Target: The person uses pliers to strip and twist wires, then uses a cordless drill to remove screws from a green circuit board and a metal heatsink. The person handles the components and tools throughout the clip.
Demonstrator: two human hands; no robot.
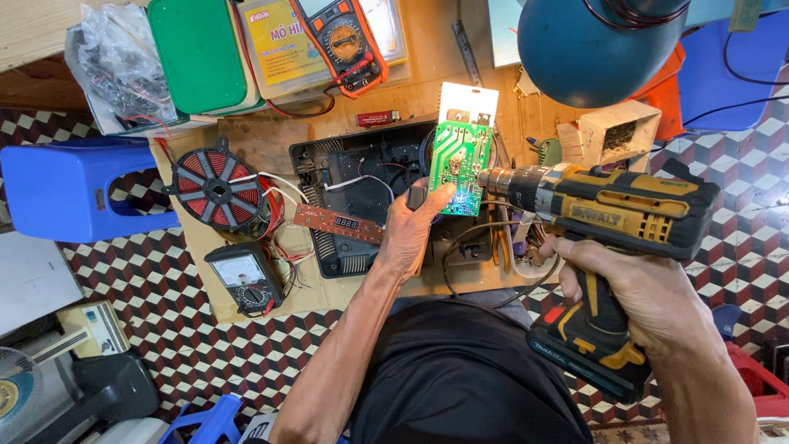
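My left hand (415, 230) holds a green circuit board (459, 164) upright by its lower edge, above the open black appliance base (353, 177). A white metal heat sink (467, 104) sits on the board's top end. My right hand (625, 284) grips the handle of a yellow and black cordless drill (612, 218). The drill's chuck (508, 181) points left and its tip touches the board's right side. A black cable loops below the drill.
A red copper coil disc (220, 187) and a narrow red display board (339, 224) lie left of the base. Two multimeters (245, 278) (347, 37), a green box (197, 53), a blue stool (70, 189), a blue lamp shade (592, 45) and a white box (620, 131) surround the board.
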